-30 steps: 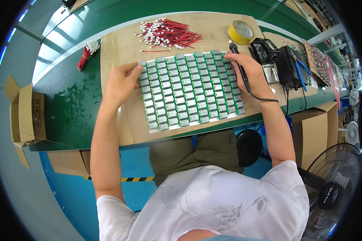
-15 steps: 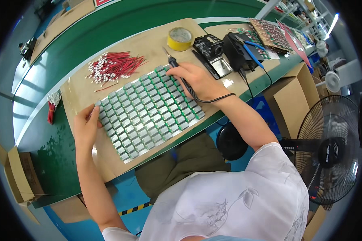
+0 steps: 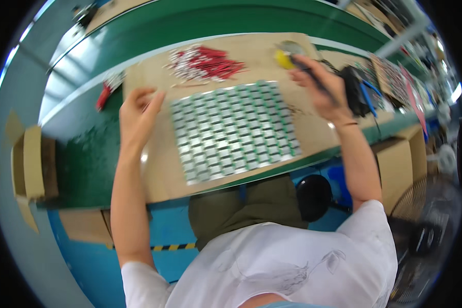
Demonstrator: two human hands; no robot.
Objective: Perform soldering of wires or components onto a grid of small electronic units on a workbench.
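My left hand (image 3: 138,115) hangs near the upper left corner of the white board (image 3: 215,177), thumb and fingers apart, while my right hand (image 3: 326,97) is wrapped around a dark soldering iron (image 3: 315,77). The board lies on the brown sheet (image 3: 161,172) between my arms — silver-and-green modules (image 3: 236,128) fill it in rows — and the open cardboard box (image 3: 33,163) at far left hides its contents.

Silver-grey rectangular modules (image 3: 236,128) edged in green form a staggered, brick-like pattern against a flat tan sheet (image 3: 160,179), and the heap of thin wires (image 3: 215,61) is red with white ends. The slim pen-shaped tool (image 3: 317,81) is black, the long smooth tabletop (image 3: 84,159) green, and the white cloth shirt (image 3: 272,251) carries a grey leafy print.
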